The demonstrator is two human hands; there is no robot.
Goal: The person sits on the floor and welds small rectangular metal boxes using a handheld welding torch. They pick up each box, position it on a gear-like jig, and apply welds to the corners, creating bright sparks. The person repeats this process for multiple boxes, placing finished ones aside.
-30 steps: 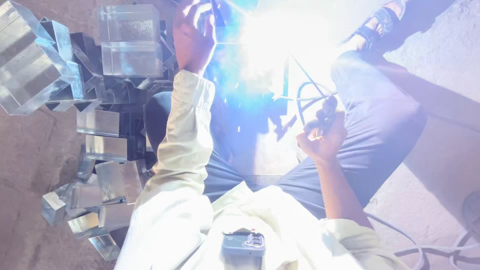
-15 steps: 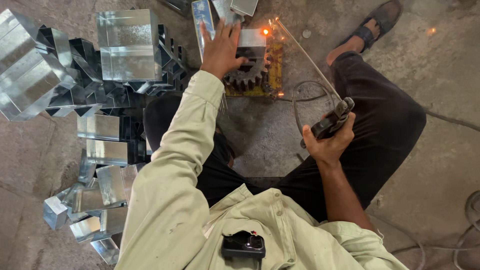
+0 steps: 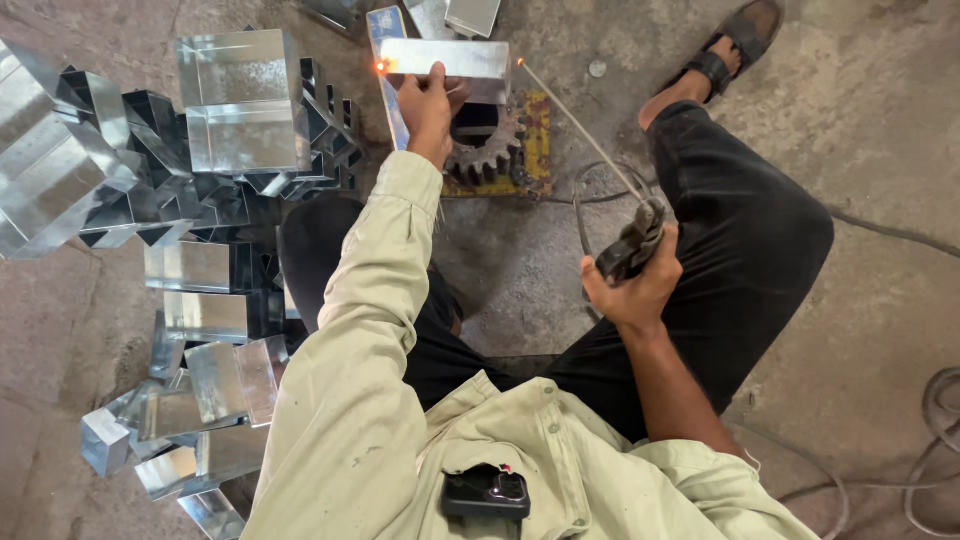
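The left hand (image 3: 428, 100) grips a shiny metal box piece (image 3: 455, 60) to steady it; right hand (image 3: 632, 285) fingers wrap the rod holder (image 3: 630, 245).

a heap of shiny metal box pieces (image 3: 150, 230) is lying on the concrete floor (image 3: 880, 150), well out beyond the left grip. a grey cable (image 3: 935, 420) is curling across the floor, well apart from the right grip.

One gear wheel (image 3: 487, 150), one welding rod (image 3: 580, 130), one electrode holder (image 3: 630, 248), one sandal (image 3: 735, 45)
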